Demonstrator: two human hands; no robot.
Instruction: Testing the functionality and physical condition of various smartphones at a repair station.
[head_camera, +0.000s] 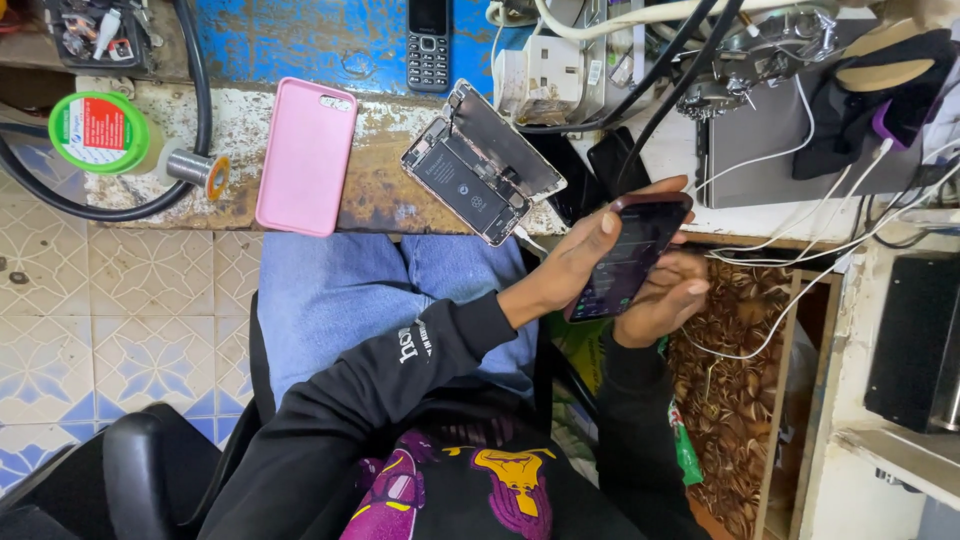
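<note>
A dark smartphone (628, 256) with a lit screen is held between both hands above my lap. My left hand (575, 255) grips its left side, with the thumb lying on the screen near the top. My right hand (662, 300) cups it from below and on the right. Both arms are in black sleeves. An opened phone (482, 162) with its screen folded back and its insides showing lies on the worn bench edge, just left of the held phone.
A pink phone case (306, 155) lies on the bench (375, 200). A green solder spool (100, 132), a black keypad phone (430, 45), a white power strip (545, 78), a grey laptop (790, 140) and several cables crowd the bench. A black chair (150, 460) and tiled floor (120, 300) are at left.
</note>
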